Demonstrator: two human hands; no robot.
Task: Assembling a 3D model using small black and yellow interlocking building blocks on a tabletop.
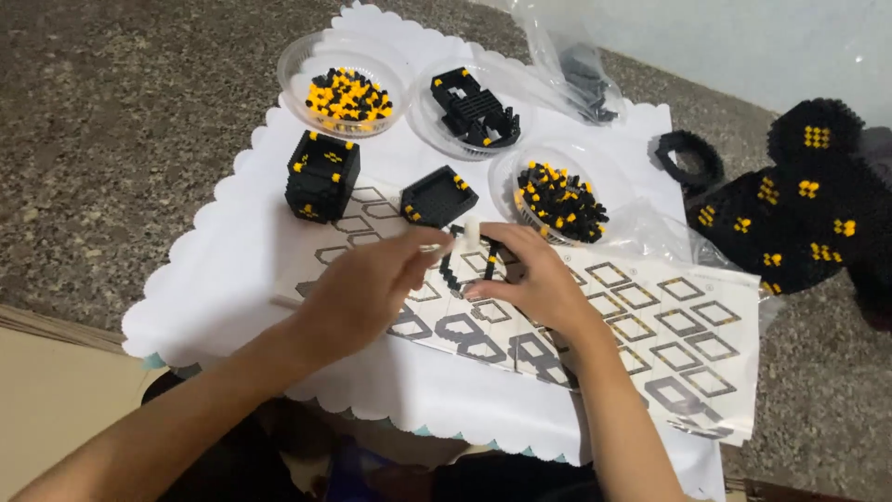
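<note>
My left hand (372, 288) and my right hand (525, 274) meet over a printed instruction sheet (650, 325) on a white scalloped cloth (223, 279). The right hand holds a thin black brick frame (452, 270) and a small white tool (471, 232) sticks up between the fingers. My left hand pinches something small at its fingertips, touching the frame's top; what it pinches is too small to tell. A black open brick box (439, 195) sits just beyond the hands.
A taller black-and-yellow brick cube (321, 175) stands to the left. Three clear dishes hold bricks: yellow and black (348, 98), black pieces (474, 110), mixed small ones (560, 200). A large black-and-yellow built model (799, 214) and a black ring (689, 160) lie right; plastic bag (581, 74) behind.
</note>
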